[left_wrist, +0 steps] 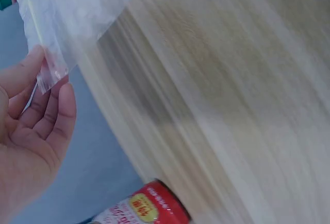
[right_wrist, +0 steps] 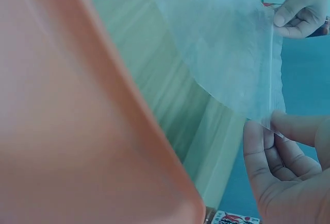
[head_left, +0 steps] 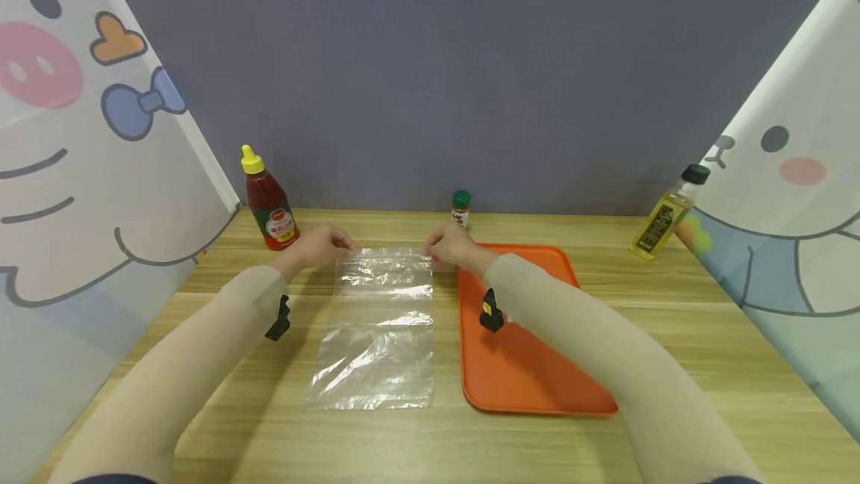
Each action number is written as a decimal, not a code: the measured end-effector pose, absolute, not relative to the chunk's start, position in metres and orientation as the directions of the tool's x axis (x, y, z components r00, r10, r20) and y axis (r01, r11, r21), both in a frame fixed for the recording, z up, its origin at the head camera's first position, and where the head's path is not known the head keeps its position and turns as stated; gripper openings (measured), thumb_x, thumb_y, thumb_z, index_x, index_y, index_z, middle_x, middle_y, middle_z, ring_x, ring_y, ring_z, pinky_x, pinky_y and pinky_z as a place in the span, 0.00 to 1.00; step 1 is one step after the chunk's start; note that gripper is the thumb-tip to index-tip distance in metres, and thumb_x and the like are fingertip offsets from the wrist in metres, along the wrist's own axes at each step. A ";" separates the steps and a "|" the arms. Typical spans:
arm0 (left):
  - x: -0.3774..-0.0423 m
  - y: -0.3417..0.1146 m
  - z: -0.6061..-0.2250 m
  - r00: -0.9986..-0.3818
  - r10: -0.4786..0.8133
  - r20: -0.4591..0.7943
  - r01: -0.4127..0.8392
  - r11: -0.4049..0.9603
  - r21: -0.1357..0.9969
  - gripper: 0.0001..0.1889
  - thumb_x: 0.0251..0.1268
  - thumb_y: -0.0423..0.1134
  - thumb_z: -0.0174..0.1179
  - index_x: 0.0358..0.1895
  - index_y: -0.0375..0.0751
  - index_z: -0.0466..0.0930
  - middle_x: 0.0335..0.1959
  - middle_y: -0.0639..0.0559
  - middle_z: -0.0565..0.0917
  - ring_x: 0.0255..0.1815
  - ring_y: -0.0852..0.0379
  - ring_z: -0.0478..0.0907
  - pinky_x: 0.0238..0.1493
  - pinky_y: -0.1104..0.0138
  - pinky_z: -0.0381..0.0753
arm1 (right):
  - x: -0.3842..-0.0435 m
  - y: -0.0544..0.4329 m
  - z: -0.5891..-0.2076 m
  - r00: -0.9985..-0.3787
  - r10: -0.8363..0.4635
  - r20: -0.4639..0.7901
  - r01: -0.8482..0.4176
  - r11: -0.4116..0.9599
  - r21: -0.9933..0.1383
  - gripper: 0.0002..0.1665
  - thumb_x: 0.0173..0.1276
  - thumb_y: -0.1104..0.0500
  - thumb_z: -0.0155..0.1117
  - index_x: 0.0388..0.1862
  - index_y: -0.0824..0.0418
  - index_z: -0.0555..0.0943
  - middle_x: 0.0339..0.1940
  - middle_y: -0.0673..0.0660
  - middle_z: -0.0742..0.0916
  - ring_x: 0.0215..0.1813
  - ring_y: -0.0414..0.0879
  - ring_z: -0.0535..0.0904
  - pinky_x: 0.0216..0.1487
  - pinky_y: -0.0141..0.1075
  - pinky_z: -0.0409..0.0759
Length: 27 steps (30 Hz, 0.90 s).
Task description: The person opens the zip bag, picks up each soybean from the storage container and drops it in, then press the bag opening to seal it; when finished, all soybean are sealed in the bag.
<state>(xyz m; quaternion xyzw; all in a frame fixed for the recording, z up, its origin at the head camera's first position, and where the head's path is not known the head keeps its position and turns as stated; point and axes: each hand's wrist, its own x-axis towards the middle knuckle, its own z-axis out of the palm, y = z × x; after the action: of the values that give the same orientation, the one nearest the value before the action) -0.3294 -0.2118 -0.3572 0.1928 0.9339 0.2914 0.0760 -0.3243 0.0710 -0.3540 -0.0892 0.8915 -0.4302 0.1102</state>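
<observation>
A clear plastic zip bag [head_left: 383,327] is stretched between both hands, its zip edge at the far end and its body reaching toward the near side of the table. My left hand [head_left: 321,245] pinches the top left corner between thumb and fingers, as the left wrist view shows on the bag [left_wrist: 77,13]. At the opposite corner, my right hand [head_left: 453,246] pinches the zip edge; in the right wrist view thumb and fingertips meet on the bag [right_wrist: 232,64]. The bag looks flat, with nothing visible inside it.
An orange tray [head_left: 537,364] lies right of the bag, partly under the right forearm. A red sauce bottle [head_left: 272,208] with a yellow cap stands at the back left. A green-capped small jar [head_left: 460,208] is behind the right hand. An oil bottle [head_left: 665,219] stands back right.
</observation>
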 end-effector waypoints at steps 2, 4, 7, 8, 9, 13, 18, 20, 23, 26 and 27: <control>-0.326 -0.209 -0.353 -0.913 0.409 -0.006 0.339 0.765 0.547 0.05 0.64 0.32 0.62 0.38 0.34 0.85 0.37 0.43 0.87 0.38 0.52 0.80 0.44 0.60 0.79 | -0.324 0.074 -0.351 -0.957 -0.267 -0.110 -0.078 0.605 -0.793 0.06 0.65 0.65 0.65 0.38 0.69 0.84 0.34 0.62 0.88 0.32 0.50 0.86 0.42 0.39 0.86; -0.322 -0.206 -0.348 -0.911 0.411 0.016 0.355 0.767 0.534 0.04 0.63 0.32 0.63 0.36 0.34 0.85 0.35 0.44 0.87 0.37 0.53 0.80 0.43 0.60 0.80 | -0.323 0.077 -0.347 -0.953 -0.279 -0.114 -0.075 0.586 -0.807 0.06 0.65 0.65 0.65 0.38 0.69 0.84 0.35 0.61 0.88 0.35 0.51 0.86 0.45 0.42 0.86; -0.314 -0.201 -0.342 -0.910 0.410 0.058 0.378 0.766 0.520 0.03 0.61 0.32 0.64 0.34 0.34 0.85 0.32 0.45 0.87 0.34 0.54 0.81 0.42 0.59 0.82 | -0.321 0.081 -0.339 -0.950 -0.290 -0.115 -0.071 0.559 -0.826 0.07 0.65 0.65 0.66 0.39 0.68 0.83 0.36 0.60 0.87 0.36 0.52 0.85 0.48 0.45 0.85; -0.312 -0.199 -0.340 -0.911 0.406 0.073 0.383 0.768 0.513 0.03 0.61 0.32 0.65 0.34 0.34 0.85 0.31 0.46 0.87 0.33 0.55 0.81 0.41 0.60 0.82 | -0.320 0.083 -0.336 -0.949 -0.296 -0.111 -0.075 0.553 -0.830 0.07 0.65 0.65 0.66 0.39 0.69 0.83 0.36 0.61 0.87 0.36 0.51 0.85 0.48 0.46 0.85; -0.309 -0.198 -0.338 -0.912 0.400 0.087 0.386 0.769 0.509 0.03 0.60 0.32 0.65 0.33 0.35 0.85 0.30 0.46 0.87 0.32 0.55 0.81 0.40 0.60 0.82 | -0.318 0.084 -0.334 -0.947 -0.302 -0.109 -0.079 0.550 -0.831 0.07 0.65 0.65 0.66 0.39 0.68 0.83 0.36 0.61 0.87 0.36 0.50 0.85 0.49 0.47 0.85; -0.297 -0.194 -0.332 -0.909 0.387 0.155 0.412 0.778 0.475 0.02 0.59 0.32 0.66 0.30 0.37 0.84 0.27 0.49 0.86 0.29 0.57 0.79 0.35 0.64 0.80 | -0.312 0.089 -0.327 -0.943 -0.324 -0.078 -0.115 0.536 -0.836 0.07 0.64 0.66 0.66 0.38 0.69 0.84 0.34 0.61 0.87 0.33 0.47 0.84 0.51 0.50 0.84; -0.282 -0.190 -0.327 -0.897 0.381 0.224 0.442 0.776 0.449 0.04 0.57 0.32 0.68 0.27 0.40 0.84 0.23 0.51 0.84 0.25 0.59 0.76 0.30 0.68 0.76 | -0.301 0.095 -0.324 -0.932 -0.357 -0.067 -0.134 0.509 -0.850 0.04 0.65 0.66 0.66 0.36 0.68 0.83 0.32 0.61 0.87 0.30 0.43 0.81 0.51 0.52 0.82; -0.276 -0.189 -0.326 -0.889 0.390 0.242 0.459 0.771 0.441 0.04 0.56 0.32 0.69 0.26 0.41 0.84 0.22 0.52 0.84 0.24 0.60 0.76 0.29 0.69 0.76 | -0.296 0.097 -0.323 -0.928 -0.365 -0.077 -0.129 0.508 -0.852 0.04 0.65 0.65 0.66 0.36 0.66 0.83 0.33 0.62 0.87 0.30 0.42 0.80 0.50 0.52 0.82; -0.267 -0.187 -0.323 -0.880 0.403 0.251 0.474 0.769 0.428 0.05 0.55 0.32 0.69 0.25 0.43 0.83 0.21 0.54 0.83 0.24 0.61 0.76 0.28 0.69 0.76 | -0.290 0.098 -0.323 -0.922 -0.379 -0.085 -0.134 0.517 -0.845 0.05 0.65 0.63 0.66 0.36 0.65 0.84 0.34 0.63 0.87 0.30 0.42 0.79 0.50 0.53 0.82; -0.261 -0.185 -0.322 -0.874 0.414 0.252 0.484 0.772 0.411 0.06 0.55 0.33 0.70 0.25 0.44 0.83 0.21 0.55 0.83 0.24 0.62 0.76 0.28 0.69 0.77 | -0.286 0.098 -0.323 -0.914 -0.399 -0.080 -0.158 0.530 -0.833 0.07 0.65 0.62 0.66 0.38 0.66 0.84 0.35 0.63 0.87 0.30 0.41 0.79 0.49 0.52 0.82; -0.260 -0.185 -0.322 -0.874 0.414 0.254 0.484 0.776 0.404 0.06 0.55 0.33 0.70 0.25 0.45 0.83 0.21 0.56 0.82 0.24 0.63 0.76 0.28 0.69 0.76 | -0.285 0.098 -0.322 -0.910 -0.407 -0.073 -0.173 0.536 -0.826 0.08 0.65 0.62 0.66 0.38 0.67 0.84 0.35 0.64 0.87 0.31 0.41 0.78 0.49 0.51 0.83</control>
<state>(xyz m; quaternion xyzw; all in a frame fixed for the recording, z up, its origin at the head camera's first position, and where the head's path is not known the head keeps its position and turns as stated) -0.2595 -0.1847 -0.3222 0.2390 0.9392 0.2345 -0.0755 -0.2846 0.0978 -0.3222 -0.1674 0.8668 -0.4516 0.1295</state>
